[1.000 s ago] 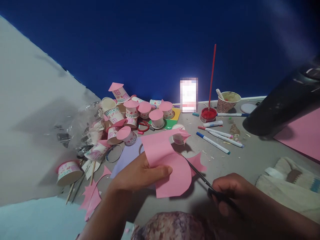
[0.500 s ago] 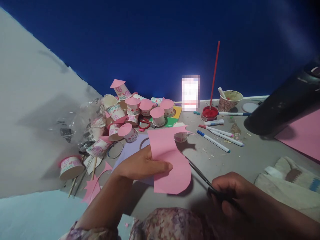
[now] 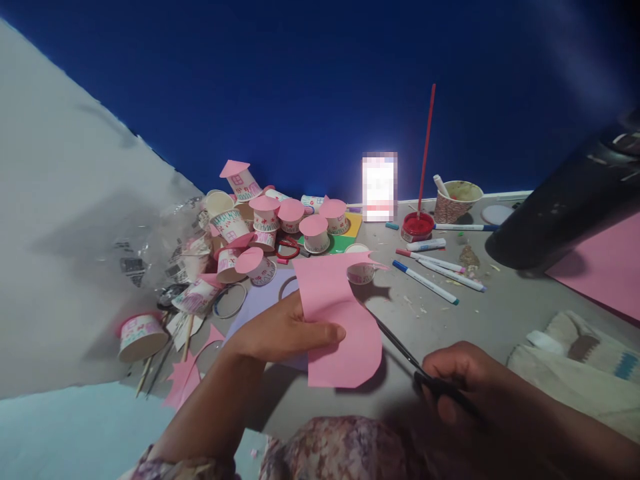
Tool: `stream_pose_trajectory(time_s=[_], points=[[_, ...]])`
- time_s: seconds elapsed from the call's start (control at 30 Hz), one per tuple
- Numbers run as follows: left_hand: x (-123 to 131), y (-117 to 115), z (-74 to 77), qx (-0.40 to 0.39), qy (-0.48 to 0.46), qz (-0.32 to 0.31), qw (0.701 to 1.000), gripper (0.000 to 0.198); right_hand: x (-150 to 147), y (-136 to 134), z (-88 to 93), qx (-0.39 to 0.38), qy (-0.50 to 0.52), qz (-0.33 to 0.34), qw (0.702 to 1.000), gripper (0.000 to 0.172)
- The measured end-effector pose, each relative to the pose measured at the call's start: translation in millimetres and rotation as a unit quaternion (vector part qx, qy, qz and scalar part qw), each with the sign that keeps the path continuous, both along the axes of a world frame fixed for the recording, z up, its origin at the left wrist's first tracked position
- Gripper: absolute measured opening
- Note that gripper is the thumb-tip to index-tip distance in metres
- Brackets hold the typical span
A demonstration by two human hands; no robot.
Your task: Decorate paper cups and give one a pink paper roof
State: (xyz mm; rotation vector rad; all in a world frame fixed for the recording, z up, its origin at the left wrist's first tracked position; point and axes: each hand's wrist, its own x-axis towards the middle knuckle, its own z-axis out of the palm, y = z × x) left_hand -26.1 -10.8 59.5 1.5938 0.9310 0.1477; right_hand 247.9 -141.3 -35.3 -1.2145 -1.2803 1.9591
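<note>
- While the pink paper [image 3: 340, 327] hangs free past the thumb like that, I'd guess it could flop or twist as the blades bite. So little of the sheet is pinched that the curved edge might come out ragged.
- The left hand [image 3: 280, 333] is closed on it, thumb on top and fingers behind, and it grips the left side only. The thumb tip sits near the middle of the sheet, so a cut wandering left could nip it.
- The right hand [image 3: 460, 380] is wrapped around the handles of the scissors [image 3: 400, 347]. The blades look thin, dark and nearly together, with the tip meeting the paper's right edge. It's pretty dim down there, so a slip would be easy to miss.
- The paper itself is plain pink and thin, held up over the table [image 3: 450, 320] right in front of the person. It's rounded along the bottom right and straight on the left, with a jagged pointy bit at the top right corner.
- Just behind that corner stands a paper cup [image 3: 361, 270].
- Further left there's a pile of cups with pink round tops [image 3: 313, 233].
- Markers [image 3: 425, 282] and a red paint pot [image 3: 417, 227] are off to the right, and pink scraps [image 3: 185, 377] lie at the left.
</note>
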Motion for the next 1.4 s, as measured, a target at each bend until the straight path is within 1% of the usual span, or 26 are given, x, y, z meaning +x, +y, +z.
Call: stream_pose_trajectory(time_s=[0.1,0.17,0.23,0.3,0.4,0.43,0.5,0.6,0.7,0.8,0.97,1.07,1.13,1.3,1.4], points=[[1.2,-1.3,-1.2,0.002,-0.007,0.016,1.0,0.018,-1.9,7.6,1.0,-0.056,0.016,0.021,0.998,0.056],[2.3,-1.9,-2.9,-0.005,-0.005,0.033,0.999,0.024,-3.7,11.8,1.9,-0.098,0.024,0.017,0.995,0.049],[3.3,-2.1,-3.9,-0.019,-0.002,0.047,0.999,0.03,-5.4,14.6,2.8,-0.123,0.025,0.008,0.992,0.041],[3.8,-1.7,-3.0,-0.031,0.002,0.05,0.998,0.031,-6.6,16.4,4.9,-0.127,0.017,-0.001,0.992,0.032],[3.0,0.6,-0.2,-0.044,0.034,0.051,0.997,0.024,-7.6,18.4,12.2,-0.121,0.011,-0.012,0.993,0.018],[2.3,1.9,-0.1,-0.052,0.051,0.055,0.996,0.022,-7.7,19.1,15.2,-0.123,0.019,-0.013,0.992,0.016],[1.1,5.1,-2.1,-0.065,0.051,0.058,0.995,0.023,-7.9,20.4,20.1,-0.124,0.031,-0.018,0.992,0.013],[0.4,8.3,-9.0,-0.089,0.03,0.055,0.994,0.029,-7.5,20.9,20.9,-0.133,0.022,-0.017,0.991,0.014],[1.5,8.7,-13.8,-0.099,0.015,0.059,0.993,0.036,-5.7,19.6,14.4,-0.122,0.006,0.009,0.992,0.015],[5.3,8.7,-12.3,-0.104,-0.013,0.044,0.994,0.034,-2.6,17.6,6.6,-0.098,0.011,0.028,0.995,0.023],[11.5,12.3,-7.9,-0.117,-0.031,-0.014,0.992,0.023,1.3,14.2,0.7,-0.095,0.011,0.042,0.995,0.038],[12.4,15.1,-7.2,-0.12,-0.049,-0.041,0.991,0.032,2.3,13.6,-0.6,-0.08,0.005,0.052,0.995,0.045],[12.4,16.0,-5.6,-0.12,-0.05,-0.058,0.99,0.037,2.8,13.7,-0.8,-0.077,-0.001,0.061,0.995,0.047],[10.9,16.4,0.1,-0.119,-0.03,-0.077,0.99,0.017,2.7,13.5,2.2,-0.078,0.002,0.071,0.994,0.05],[10.0,16.5,2.4,-0.12,-0.018,-0.095,0.988,0.013,1.9,12.1,3.1,-0.087,0.011,0.066,0.994,0.052]])
